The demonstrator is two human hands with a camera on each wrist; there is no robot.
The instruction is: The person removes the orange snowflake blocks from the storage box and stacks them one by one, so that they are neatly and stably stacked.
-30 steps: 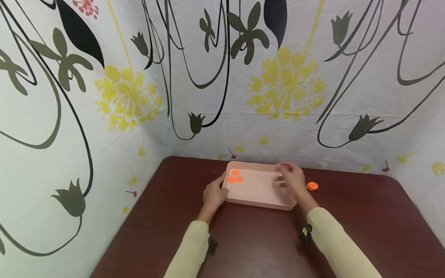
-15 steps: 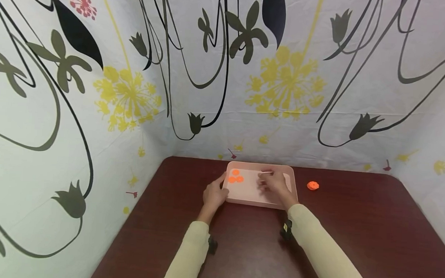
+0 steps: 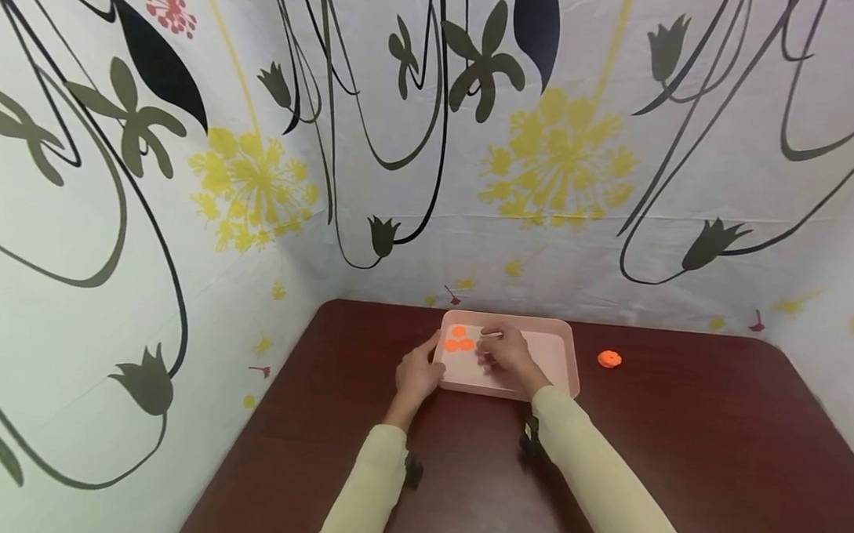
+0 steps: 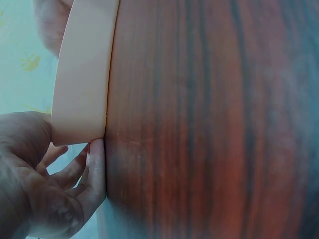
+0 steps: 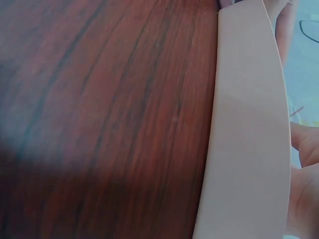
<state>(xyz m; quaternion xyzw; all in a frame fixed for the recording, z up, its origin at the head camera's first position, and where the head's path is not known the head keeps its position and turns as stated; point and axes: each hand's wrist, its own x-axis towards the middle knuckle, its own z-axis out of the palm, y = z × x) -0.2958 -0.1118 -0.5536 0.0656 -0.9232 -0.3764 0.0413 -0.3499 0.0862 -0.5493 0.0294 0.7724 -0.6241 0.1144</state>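
A shallow pink tray (image 3: 547, 357) lies on the dark red-brown table. Three flat orange flower-shaped pieces (image 3: 458, 331) sit close together at its left end. My left hand (image 3: 419, 373) holds the tray's left end; the left wrist view shows the thumb and fingers about the corner of the pink wall (image 4: 82, 74). Over the inside of the tray is my right hand (image 3: 505, 349), bent-fingered, just right of the orange pieces. Whatever may be between its fingertips is hidden. In the right wrist view the tray wall covers part of that hand (image 5: 304, 194).
An orange flower-shaped piece or small stack (image 3: 610, 359) lies on the table (image 3: 675, 432) to the right of the tray. Patterned white cloth (image 3: 416, 172) hangs behind and at the sides of the table. Each forearm wears a small dark wrist device.
My right hand has moved left across the tray, from its right end toward the orange pieces. My left hand keeps its hold on the tray. The head view has shifted slightly.
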